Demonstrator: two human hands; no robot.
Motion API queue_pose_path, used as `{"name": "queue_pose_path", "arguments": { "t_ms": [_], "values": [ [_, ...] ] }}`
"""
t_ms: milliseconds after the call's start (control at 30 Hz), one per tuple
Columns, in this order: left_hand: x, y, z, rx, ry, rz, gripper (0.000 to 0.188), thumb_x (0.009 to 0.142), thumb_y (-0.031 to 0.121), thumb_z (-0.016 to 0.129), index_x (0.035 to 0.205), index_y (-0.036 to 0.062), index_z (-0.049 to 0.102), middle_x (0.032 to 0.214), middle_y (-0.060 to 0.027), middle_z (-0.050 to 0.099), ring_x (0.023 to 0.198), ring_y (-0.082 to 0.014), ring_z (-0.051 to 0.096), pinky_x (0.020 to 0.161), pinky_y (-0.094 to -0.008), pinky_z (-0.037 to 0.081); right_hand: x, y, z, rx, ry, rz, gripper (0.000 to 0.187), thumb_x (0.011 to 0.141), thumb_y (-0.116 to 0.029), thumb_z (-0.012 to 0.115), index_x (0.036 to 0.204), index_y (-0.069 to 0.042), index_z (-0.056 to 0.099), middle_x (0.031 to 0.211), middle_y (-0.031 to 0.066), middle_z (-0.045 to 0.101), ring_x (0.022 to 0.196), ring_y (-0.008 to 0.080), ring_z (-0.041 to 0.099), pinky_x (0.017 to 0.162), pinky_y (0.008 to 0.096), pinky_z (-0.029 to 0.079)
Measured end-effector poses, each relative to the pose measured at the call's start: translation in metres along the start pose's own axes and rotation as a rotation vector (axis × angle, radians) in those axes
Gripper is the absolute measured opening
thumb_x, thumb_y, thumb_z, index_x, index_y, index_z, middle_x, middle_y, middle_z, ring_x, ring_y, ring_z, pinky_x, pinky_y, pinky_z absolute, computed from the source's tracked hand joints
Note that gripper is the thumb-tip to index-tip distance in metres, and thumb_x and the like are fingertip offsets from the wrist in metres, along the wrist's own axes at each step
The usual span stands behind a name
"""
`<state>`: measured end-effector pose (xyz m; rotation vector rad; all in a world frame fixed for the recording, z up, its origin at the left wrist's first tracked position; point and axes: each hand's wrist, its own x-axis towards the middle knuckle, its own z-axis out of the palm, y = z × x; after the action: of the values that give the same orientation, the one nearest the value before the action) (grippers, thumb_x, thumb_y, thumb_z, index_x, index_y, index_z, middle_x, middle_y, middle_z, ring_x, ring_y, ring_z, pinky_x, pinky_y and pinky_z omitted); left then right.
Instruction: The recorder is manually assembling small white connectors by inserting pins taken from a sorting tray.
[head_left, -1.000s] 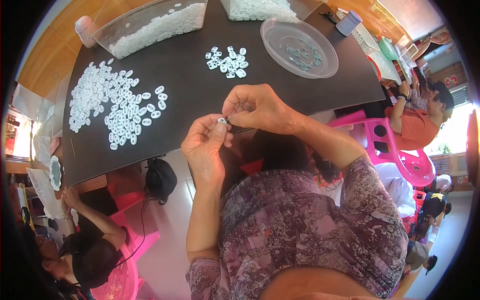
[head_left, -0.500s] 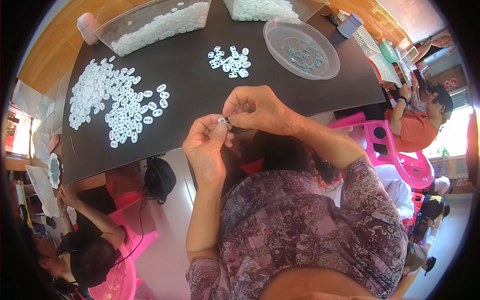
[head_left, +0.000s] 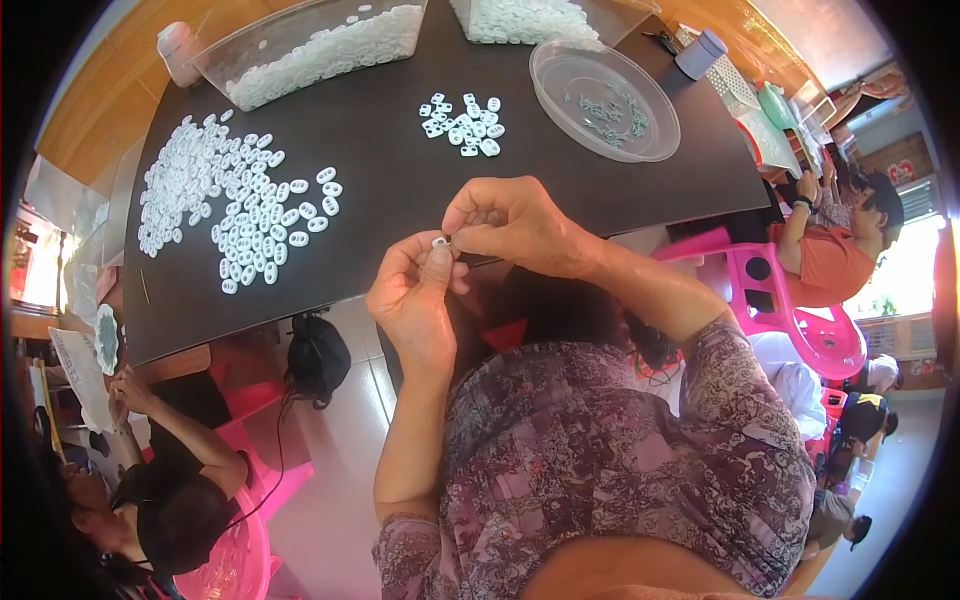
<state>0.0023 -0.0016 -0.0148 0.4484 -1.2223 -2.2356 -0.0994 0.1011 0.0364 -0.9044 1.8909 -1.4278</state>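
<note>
Over the table's near edge, my left hand (head_left: 415, 290) is closed, pinching a small white plastic piece (head_left: 441, 241) between thumb and forefinger. My right hand (head_left: 525, 228) meets it there, its thumb and forefinger pressed together against the piece's right side. Whatever the right fingertips hold is too small and hidden to name. On the dark table (head_left: 370, 190), beyond my hands, lies a small group of white pieces (head_left: 466, 127). To its right stands a round clear plastic lid or dish (head_left: 655, 145) with small grey-green bits (head_left: 610, 112). A large heap of white oval pieces (head_left: 255, 220) spreads across the left side.
Two clear bins (head_left: 330, 55) of white pieces stand along the far edge. A pale bottle (head_left: 178, 55) is at far left, a lidded cup (head_left: 700, 53) at far right. Other people sit at both sides, near a pink chair (head_left: 830, 340) and a black bag (head_left: 318, 358).
A small dark bit that showed between my right fingertips and the white piece is now hardly visible. Both hands stay almost in place, and the view has shifted slightly.
</note>
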Motion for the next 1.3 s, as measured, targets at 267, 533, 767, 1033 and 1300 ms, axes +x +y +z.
{"name": "queue_pose_path", "arguments": {
  "t_ms": [267, 533, 767, 1033, 1300],
  "values": [
    [-0.001, 0.000, 0.000, 0.011, 0.025, 0.018, 0.009, 0.085, 0.000, 0.058, 0.091, -0.0066, 0.059, 0.076, -0.0095, 0.062, 0.060, -0.0123, 0.058, 0.050, -0.0218, 0.048, 0.000, 0.007, 0.010, -0.313, 0.138, -0.222, 0.012, 0.077, -0.010, 0.059, 0.080, 0.001, 0.057, 0.072, 0.0121, 0.056, 0.068, 0.0248, 0.055, 0.061, 0.0348, 0.045],
    [-0.003, -0.004, 0.003, 0.041, 0.035, 0.109, 0.009, 0.086, -0.001, 0.057, 0.092, -0.0065, 0.059, 0.076, -0.0080, 0.061, 0.060, -0.0108, 0.056, 0.050, -0.0212, 0.047, 0.002, 0.016, 0.018, -0.414, 0.171, -0.363, 0.008, 0.081, -0.009, 0.053, 0.078, -0.002, 0.051, 0.073, 0.0130, 0.053, 0.070, 0.0295, 0.052, 0.064, 0.0391, 0.043],
    [-0.002, -0.009, 0.004, 0.121, 0.039, 0.203, 0.008, 0.087, 0.000, 0.056, 0.091, -0.0058, 0.059, 0.074, -0.0059, 0.059, 0.061, -0.0095, 0.055, 0.050, -0.0203, 0.046, 0.003, 0.018, 0.021, -0.459, 0.199, -0.382, 0.011, 0.084, -0.011, 0.050, 0.078, -0.002, 0.050, 0.073, 0.0129, 0.052, 0.071, 0.0303, 0.051, 0.064, 0.0404, 0.042],
    [0.005, -0.005, 0.008, 0.042, 0.026, 0.144, 0.008, 0.086, -0.001, 0.057, 0.092, -0.0060, 0.059, 0.074, -0.0076, 0.060, 0.059, -0.0109, 0.055, 0.051, -0.0211, 0.047, 0.004, 0.012, 0.018, -0.392, 0.224, -0.298, 0.013, 0.083, -0.013, 0.051, 0.076, -0.002, 0.052, 0.074, 0.0121, 0.054, 0.073, 0.0299, 0.052, 0.066, 0.0390, 0.043],
    [0.009, 0.001, 0.007, -0.045, 0.056, -0.014, 0.012, 0.085, -0.001, 0.058, 0.095, -0.0061, 0.059, 0.077, -0.0118, 0.062, 0.059, -0.0146, 0.058, 0.051, -0.0246, 0.050, 0.014, 0.029, -0.049, -0.648, 0.597, -0.233, 0.014, 0.079, -0.008, 0.059, 0.089, 0.001, 0.062, 0.080, 0.0115, 0.062, 0.075, 0.0187, 0.059, 0.068, 0.0287, 0.046]
  ]
}}
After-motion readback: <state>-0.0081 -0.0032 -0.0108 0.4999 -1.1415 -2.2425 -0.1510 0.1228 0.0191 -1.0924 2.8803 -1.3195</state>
